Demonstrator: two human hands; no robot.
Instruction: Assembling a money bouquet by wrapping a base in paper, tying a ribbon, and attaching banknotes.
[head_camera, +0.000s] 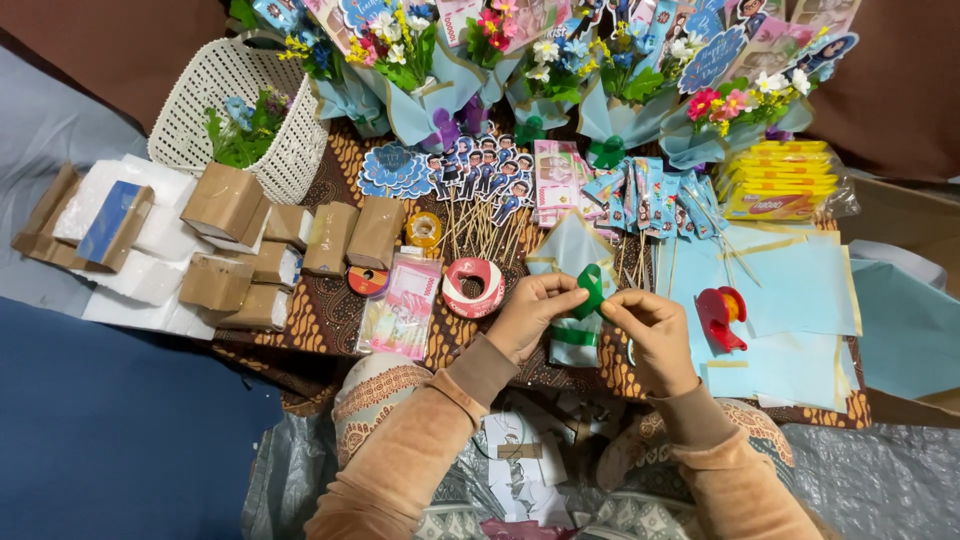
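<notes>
My left hand (532, 312) and my right hand (652, 330) meet at the middle of the view, both pinching a green ribbon (592, 287) that is looped into a bow shape. Just beneath the ribbon lies a light blue paper-wrapped cone (568, 250) with a green band around its lower part (574, 337). Both wrists wear tan sleeves. The cone rests on a brown patterned cloth (325, 310) over the low work surface.
Finished blue-wrapped flower bouquets (420, 70) line the back. A white woven basket (215, 80), brown-wrapped foam blocks (225, 205), paper figures on sticks (480, 175), tape rolls (472, 287), a red tape dispenser (722, 315), blue paper sheets (790, 300) and yellow snack packs (780, 180) surround the hands.
</notes>
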